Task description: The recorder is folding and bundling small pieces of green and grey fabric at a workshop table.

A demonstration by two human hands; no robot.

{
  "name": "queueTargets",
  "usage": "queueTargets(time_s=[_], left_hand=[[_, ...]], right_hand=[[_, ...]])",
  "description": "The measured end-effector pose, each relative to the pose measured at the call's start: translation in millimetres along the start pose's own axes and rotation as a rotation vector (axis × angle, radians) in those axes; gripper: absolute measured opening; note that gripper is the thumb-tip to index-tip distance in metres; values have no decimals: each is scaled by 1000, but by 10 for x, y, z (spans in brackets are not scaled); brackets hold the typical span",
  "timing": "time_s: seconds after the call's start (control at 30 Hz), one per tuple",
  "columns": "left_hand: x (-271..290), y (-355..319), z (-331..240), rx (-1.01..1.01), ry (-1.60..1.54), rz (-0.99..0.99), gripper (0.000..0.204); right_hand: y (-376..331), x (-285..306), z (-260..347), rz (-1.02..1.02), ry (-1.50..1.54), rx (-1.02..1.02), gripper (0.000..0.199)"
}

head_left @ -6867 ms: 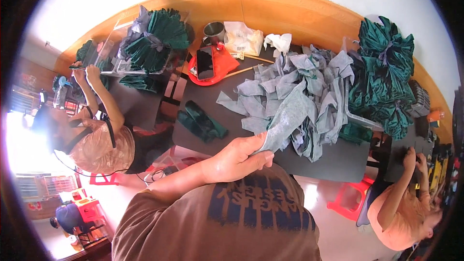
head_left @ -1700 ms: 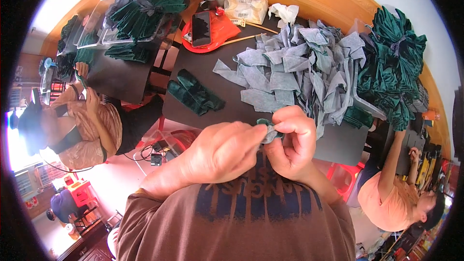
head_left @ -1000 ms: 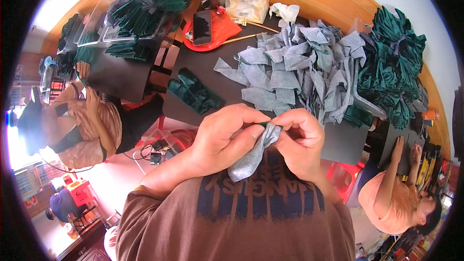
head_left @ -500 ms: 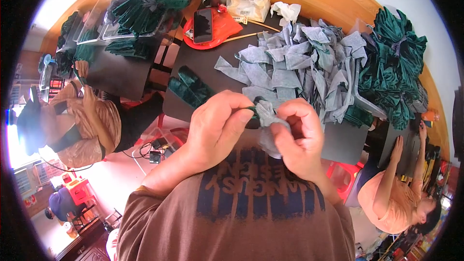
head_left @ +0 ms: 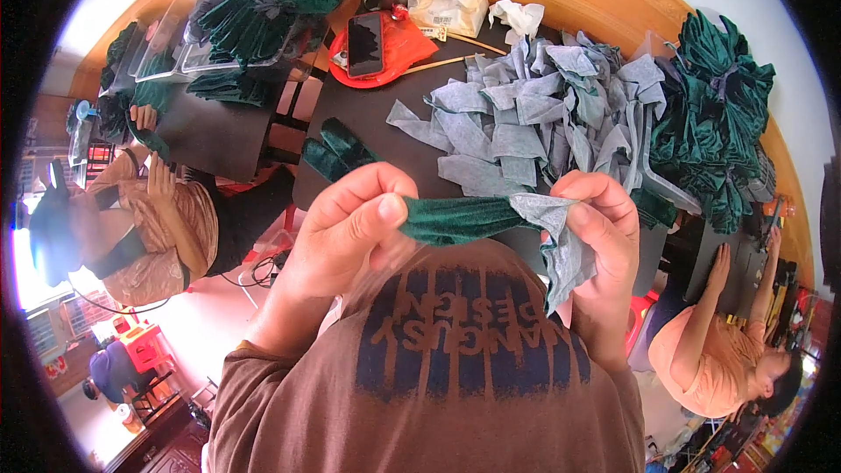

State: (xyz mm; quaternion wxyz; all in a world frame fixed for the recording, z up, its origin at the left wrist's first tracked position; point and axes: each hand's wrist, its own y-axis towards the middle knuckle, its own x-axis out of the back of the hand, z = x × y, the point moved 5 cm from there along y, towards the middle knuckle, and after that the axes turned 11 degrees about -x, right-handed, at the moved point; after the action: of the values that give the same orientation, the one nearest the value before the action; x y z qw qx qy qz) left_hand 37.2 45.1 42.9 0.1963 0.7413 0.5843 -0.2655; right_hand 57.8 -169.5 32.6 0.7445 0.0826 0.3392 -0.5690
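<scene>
Clearly soft, light: rolled dark-green velvet strip (head_left: 455, 219) pinched by left hand (head_left: 350, 228); right hand (head_left: 600, 236) grips grey fabric piece (head_left: 561, 245)

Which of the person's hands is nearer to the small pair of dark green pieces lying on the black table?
Left. The left hand pinches the green roll just below the dark green pieces; the right hand holds the grey cloth farther to the right.

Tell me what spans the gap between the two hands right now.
In the head view, a rolled green cloth stretches from the left hand to the right hand, which also holds a grey cloth.
</scene>
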Motion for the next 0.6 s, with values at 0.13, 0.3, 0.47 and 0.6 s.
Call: queueTargets(time_s=[0.13,0.3,0.47,0.6], left_hand=[[229,16,-57,2,483,-53,16],[-231,95,-306,-549,1032,211,29],[-343,71,-75,-667,1115,413,33],[-349,47,-91,-766,1111,431,36]], right_hand=[[19,-146,-106,91,111,-160,15],[33,-151,-196,104,234,-337,15],[57,-230,-255,34,251,-349,13],[40,-196,-274,30,321,-359,12]])
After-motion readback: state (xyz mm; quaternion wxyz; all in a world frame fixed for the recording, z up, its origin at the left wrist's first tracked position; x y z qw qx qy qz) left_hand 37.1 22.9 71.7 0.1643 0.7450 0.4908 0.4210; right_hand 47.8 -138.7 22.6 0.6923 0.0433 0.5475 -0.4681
